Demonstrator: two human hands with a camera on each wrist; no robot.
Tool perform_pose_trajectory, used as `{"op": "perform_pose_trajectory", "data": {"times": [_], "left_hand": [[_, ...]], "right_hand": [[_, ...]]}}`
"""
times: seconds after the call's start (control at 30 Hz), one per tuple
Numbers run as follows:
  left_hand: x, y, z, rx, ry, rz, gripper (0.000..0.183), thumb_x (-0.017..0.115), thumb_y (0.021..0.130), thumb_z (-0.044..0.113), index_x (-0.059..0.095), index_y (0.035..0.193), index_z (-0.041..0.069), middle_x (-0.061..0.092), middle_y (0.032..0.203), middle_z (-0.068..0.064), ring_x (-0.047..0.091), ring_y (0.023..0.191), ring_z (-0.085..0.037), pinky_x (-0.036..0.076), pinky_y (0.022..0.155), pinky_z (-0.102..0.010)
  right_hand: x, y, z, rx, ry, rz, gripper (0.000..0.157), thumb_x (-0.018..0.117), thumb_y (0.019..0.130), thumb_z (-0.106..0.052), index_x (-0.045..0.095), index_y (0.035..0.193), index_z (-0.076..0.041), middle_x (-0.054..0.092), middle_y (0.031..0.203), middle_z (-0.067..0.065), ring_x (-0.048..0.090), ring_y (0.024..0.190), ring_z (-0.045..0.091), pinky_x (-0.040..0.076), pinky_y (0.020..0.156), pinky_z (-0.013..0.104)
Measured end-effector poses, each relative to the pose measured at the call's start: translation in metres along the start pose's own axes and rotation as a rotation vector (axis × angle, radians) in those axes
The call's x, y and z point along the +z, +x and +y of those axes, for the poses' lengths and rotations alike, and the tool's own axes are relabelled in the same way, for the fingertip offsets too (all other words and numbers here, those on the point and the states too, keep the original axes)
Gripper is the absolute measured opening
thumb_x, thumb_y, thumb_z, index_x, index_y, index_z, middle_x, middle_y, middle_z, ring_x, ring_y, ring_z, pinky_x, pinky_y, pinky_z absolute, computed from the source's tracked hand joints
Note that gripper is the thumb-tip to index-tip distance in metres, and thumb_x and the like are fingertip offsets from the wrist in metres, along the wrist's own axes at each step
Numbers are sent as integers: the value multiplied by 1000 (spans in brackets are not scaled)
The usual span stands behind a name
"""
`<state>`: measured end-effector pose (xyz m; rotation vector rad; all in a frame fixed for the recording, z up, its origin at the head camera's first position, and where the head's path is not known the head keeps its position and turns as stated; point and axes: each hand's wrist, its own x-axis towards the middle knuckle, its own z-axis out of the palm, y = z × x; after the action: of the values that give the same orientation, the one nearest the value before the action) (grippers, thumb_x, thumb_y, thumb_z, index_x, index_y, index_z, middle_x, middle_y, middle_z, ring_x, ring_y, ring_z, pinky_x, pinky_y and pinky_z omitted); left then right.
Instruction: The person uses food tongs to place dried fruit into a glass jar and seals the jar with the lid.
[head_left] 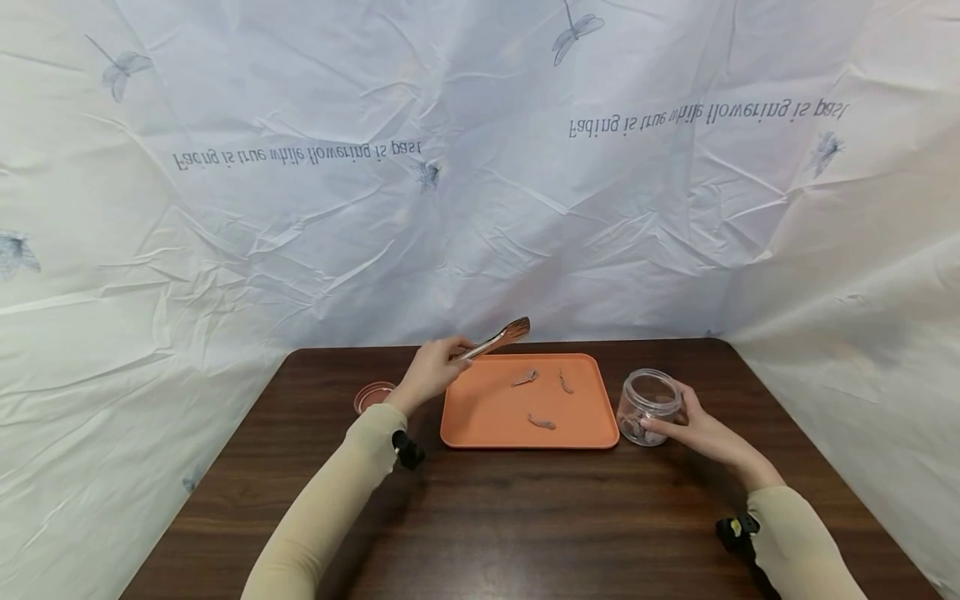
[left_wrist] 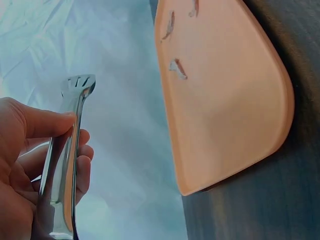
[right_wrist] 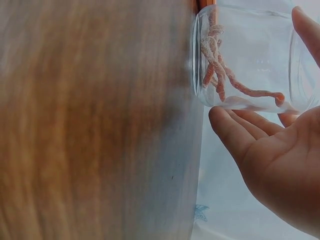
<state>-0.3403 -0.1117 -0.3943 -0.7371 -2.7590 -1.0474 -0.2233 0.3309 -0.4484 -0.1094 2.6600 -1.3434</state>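
My left hand (head_left: 433, 373) grips a pair of shiny metal tongs (head_left: 501, 337) above the far left part of an orange tray (head_left: 483, 421). In the left wrist view the thumb lies on one arm of the tongs (left_wrist: 62, 170), and their slotted tip points away from the hand. Three small, thin, brownish dried pieces lie apart on the tray, one of them (head_left: 542, 422) nearer the front. Right of the tray, my right hand (head_left: 705, 432) holds a clear, lidless jar (head_left: 651, 407) around its side. Several twisted, reddish dried strips (right_wrist: 217, 67) are inside the jar.
A round, reddish transparent lid (head_left: 372, 396) lies on the table left of the tray, partly hidden by the left forearm. The dark wooden table (head_left: 495, 517) ends at a wrinkled white curtain (head_left: 480, 208) with printed lettering. Curtain also hangs along both sides.
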Motion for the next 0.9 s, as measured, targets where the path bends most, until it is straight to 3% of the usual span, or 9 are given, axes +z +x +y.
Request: {"op": "perform_pose_trajectory", "data": {"times": [0.3, 0.6, 0.77, 0.9], "left_hand": [[19, -8, -10, -17, 42, -133, 43, 69, 98, 23, 60, 138, 12, 65, 132, -13, 62, 120, -30, 52, 94, -49], [43, -14, -19, 11, 69, -183, 44, 74, 94, 21, 62, 134, 7, 66, 124, -13, 66, 108, -28, 53, 89, -48], [48, -16, -19, -13, 96, -210, 45, 74, 95, 22, 62, 135, 7, 70, 114, -11, 68, 91, -20, 55, 78, -43], [50, -16, -19, -22, 102, -211, 44, 73, 95, 22, 61, 135, 6, 69, 115, -12, 68, 93, -21, 55, 79, -44]], "right_hand": [[0, 0, 0, 9, -9, 1, 111, 67, 96, -46, -16, 158, -5, 5, 157, 41, 11, 143, 61, 29, 103, 73], [2, -1, 1, 17, 0, -12, 111, 67, 96, -46, -17, 158, -7, 3, 157, 41, 10, 143, 61, 28, 103, 73], [1, -1, 1, 21, -9, -11, 111, 66, 96, -46, -18, 158, -7, 2, 157, 41, 10, 143, 61, 28, 103, 74], [1, -1, 1, 22, -14, -8, 112, 67, 96, -47, -17, 158, -6, 2, 158, 41, 10, 143, 61, 28, 103, 73]]}}
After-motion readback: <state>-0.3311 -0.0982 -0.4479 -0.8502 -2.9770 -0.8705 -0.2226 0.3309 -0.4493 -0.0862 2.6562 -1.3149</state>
